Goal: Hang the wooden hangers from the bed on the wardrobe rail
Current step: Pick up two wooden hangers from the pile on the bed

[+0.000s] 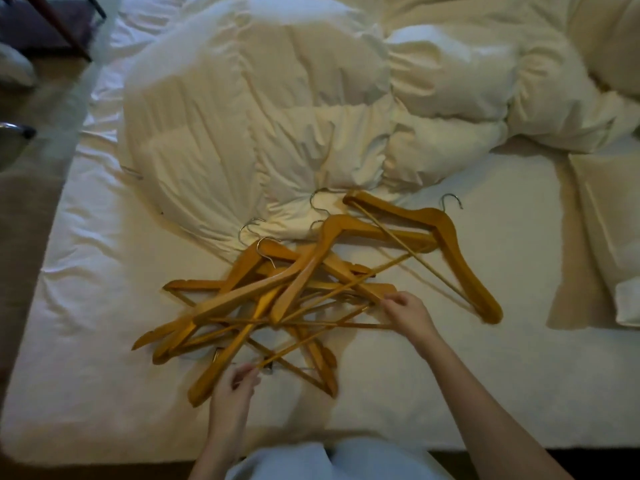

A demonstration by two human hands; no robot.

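Several wooden hangers with metal hooks lie in a tangled heap on the white bed. One more hanger lies apart at the heap's right, its hook pointing away from me. My left hand pinches a thin crossbar at the heap's near edge. My right hand has its fingertips closed on the end of a hanger at the right side of the heap. No wardrobe rail is in view.
A crumpled white duvet fills the bed behind the hangers, with a pillow at the right. A dark chair frame and floor are at the left. The bed's near edge is at my legs.
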